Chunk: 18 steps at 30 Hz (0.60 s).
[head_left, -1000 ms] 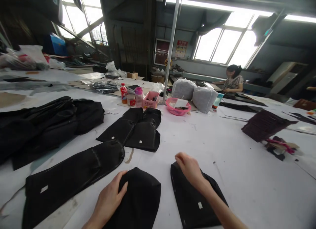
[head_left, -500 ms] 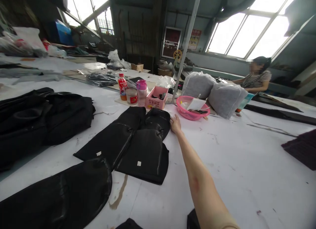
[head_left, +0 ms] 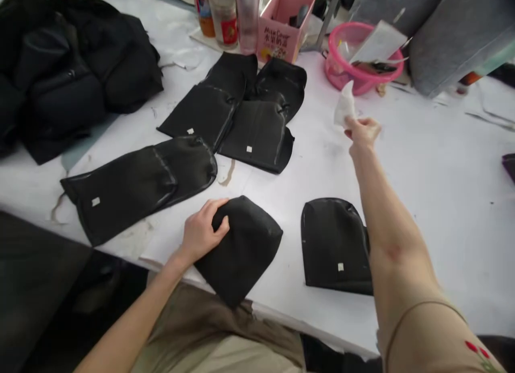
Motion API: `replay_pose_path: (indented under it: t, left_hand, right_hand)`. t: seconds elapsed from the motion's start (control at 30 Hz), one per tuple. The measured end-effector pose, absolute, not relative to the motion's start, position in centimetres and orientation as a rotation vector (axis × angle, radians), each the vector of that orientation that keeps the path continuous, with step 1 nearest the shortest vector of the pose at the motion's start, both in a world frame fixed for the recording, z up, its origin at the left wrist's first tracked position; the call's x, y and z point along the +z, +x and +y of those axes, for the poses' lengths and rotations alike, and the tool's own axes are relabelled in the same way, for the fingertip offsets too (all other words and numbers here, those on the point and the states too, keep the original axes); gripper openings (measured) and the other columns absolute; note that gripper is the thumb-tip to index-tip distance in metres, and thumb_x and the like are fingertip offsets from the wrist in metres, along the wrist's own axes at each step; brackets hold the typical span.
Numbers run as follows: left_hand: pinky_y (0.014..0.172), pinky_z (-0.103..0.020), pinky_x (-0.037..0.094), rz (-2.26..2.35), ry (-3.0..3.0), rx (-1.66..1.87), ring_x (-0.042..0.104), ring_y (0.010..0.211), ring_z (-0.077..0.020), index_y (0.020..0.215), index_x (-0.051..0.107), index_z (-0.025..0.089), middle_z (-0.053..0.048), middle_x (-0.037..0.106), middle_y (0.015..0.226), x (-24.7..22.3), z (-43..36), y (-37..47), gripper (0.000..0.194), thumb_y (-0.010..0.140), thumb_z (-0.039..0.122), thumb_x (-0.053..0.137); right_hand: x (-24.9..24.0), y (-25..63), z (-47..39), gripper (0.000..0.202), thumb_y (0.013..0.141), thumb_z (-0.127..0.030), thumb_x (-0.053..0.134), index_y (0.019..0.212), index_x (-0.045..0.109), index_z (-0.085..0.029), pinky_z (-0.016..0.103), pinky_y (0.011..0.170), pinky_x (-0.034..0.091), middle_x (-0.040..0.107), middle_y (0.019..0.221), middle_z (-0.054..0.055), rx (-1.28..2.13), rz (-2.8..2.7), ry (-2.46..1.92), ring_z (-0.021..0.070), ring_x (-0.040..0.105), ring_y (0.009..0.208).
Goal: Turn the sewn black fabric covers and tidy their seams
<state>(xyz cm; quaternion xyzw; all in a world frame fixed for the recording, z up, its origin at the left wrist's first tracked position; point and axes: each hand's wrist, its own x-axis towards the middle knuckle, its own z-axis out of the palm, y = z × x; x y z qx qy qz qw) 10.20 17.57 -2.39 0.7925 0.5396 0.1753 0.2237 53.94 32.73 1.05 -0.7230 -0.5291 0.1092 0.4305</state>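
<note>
My left hand grips the upper left edge of a black fabric piece at the table's front edge, fingers on top. Out to the right, my right hand pinches a small white paper slip above the white table. A black piece with a small pale sticker lies beside my right forearm. Toward the back middle, two more stickered black pieces lie side by side with their tops folded. Another long black piece rests at the left.
A heap of black fabric fills the back left. Along the back stand a glass jar, a pink box, a pink basket and grey wrapped bundles. The white table's front edge runs past my lap.
The view has tilted down. My left hand has come into view on a black piece. My right hand has moved away from the folded black pieces and now holds a white slip.
</note>
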Motion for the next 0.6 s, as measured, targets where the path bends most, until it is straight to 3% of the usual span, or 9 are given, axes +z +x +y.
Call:
replay_pose_path:
  t: [0.1, 0.17, 0.27, 0.43, 0.5, 0.6]
  left_hand:
    - [0.084, -0.029, 0.052, 1.404, 2.223, 0.424, 0.067, 0.085, -0.0174, 0.125, 0.057, 0.019, -0.005, 0.066, 0.122, -1.5, 17.9, 9.7, 0.038, 0.089, 0.028, 0.052]
    - [0.086, -0.029, 0.051, 1.33, 2.273, 0.39, 0.066, 0.089, -0.0176, 0.126, 0.057, 0.019, -0.004, 0.065, 0.122, -1.0, 18.1, 9.3, 0.039, 0.088, 0.027, 0.053]
    - [0.087, -0.03, 0.051, 1.229, 2.363, 0.327, 0.065, 0.096, -0.0193, 0.127, 0.056, 0.019, -0.005, 0.064, 0.119, -0.2, 18.3, 8.9, 0.04, 0.087, 0.026, 0.052]
    - [0.098, -0.041, 0.046, 1.295, 2.585, 0.338, 0.055, 0.118, -0.0293, 0.133, 0.055, 0.015, -0.014, 0.058, 0.128, 1.1, 17.4, 9.3, 0.047, 0.087, 0.025, 0.054]
    - [0.107, -0.045, 0.04, 1.18, 2.635, 0.434, 0.049, 0.128, -0.0299, 0.132, 0.056, 0.015, -0.015, 0.056, 0.133, 1.3, 16.7, 10.0, 0.044, 0.089, 0.022, 0.053]
    - [0.113, -0.045, 0.035, 0.825, 2.647, 0.493, 0.046, 0.134, -0.0252, 0.126, 0.062, 0.019, -0.01, 0.059, 0.135, 0.7, 16.0, 11.6, 0.036, 0.093, 0.02, 0.049]
  right_hand:
    - [3.9, 52.2, 23.5, 0.04, 0.091, -0.037, 0.053, 0.111, 0.066, -0.006, 0.034, 0.063, 0.045, 0.07, 0.088, 0.012, 0.533, -0.941, -1.781, 0.0129, 0.068, 0.073]
    - [5.5, 49.7, 16.3, 0.038, 0.086, -0.03, 0.064, 0.12, 0.063, -0.013, 0.035, 0.064, 0.044, 0.072, 0.092, 0.01, 0.716, -0.85, -1.671, 0.0135, 0.068, 0.078]
    - [6.0, 45.0, 6.4, 0.029, 0.08, -0.029, 0.074, 0.107, 0.07, -0.019, 0.034, 0.062, 0.047, 0.069, 0.081, 0.004, 0.956, -0.862, -1.612, 0.0127, 0.064, 0.067]
    - [4.0, 37.7, -1.7, 0.026, 0.082, -0.034, 0.073, 0.104, 0.068, -0.021, 0.025, 0.053, 0.041, 0.055, 0.069, -0.003, 1.118, -0.875, -1.655, 0.0112, 0.051, 0.059]
    - [3.2, 35.2, -2.4, 0.029, 0.087, -0.034, 0.067, 0.114, 0.062, -0.022, 0.024, 0.054, 0.04, 0.045, 0.065, -0.006, 1.116, -0.889, -1.655, 0.0112, 0.048, 0.058]
    - [2.0, 32.4, -2.5, 0.043, 0.093, -0.03, 0.056, 0.135, 0.051, -0.023, 0.026, 0.059, 0.042, 0.043, 0.064, -0.006, 1.054, -1.066, -1.771, 0.0128, 0.048, 0.058]
